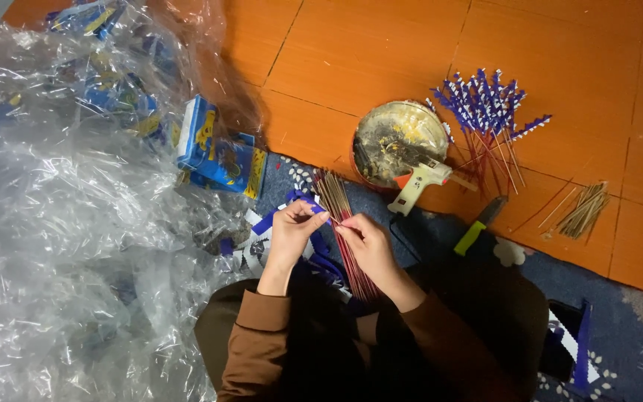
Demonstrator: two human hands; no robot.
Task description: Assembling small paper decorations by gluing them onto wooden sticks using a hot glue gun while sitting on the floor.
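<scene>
Over your lap, both hands meet at a fanned bundle of thin red sticks (342, 231) that runs from your knees up toward the orange floor (381, 52). Your left hand (292, 237) has its fingertips pressed together, pinching what looks like a single stick tip beside a blue and white paper strip (303, 199); your right hand (370, 249) is curled around the bundle's middle, thumb and forefinger closed on it. Keep that right grip low and steady so the fan does not spill, and let the left do the fine work near the tips, where the sticks spread apart and one can be separated cleanly.

Just beyond the stick tips lies a round metal dish (400, 141) with a glue gun (420, 182) resting on its near rim, nozzle on the dish side. Treat that as your tight edge; the nozzle may be hot, and it sits near your right hand. Finished sticks with blue and white flags (485, 104) fan out past the dish, and a small pile of bare sticks (582, 210) lies well apart on the right. A green-handled tool (478, 227) sits between. On your left, crumpled clear plastic sheeting (61, 223) and blue printed packets (217, 152) crowd close, so your freest room is the bare floor ahead
</scene>
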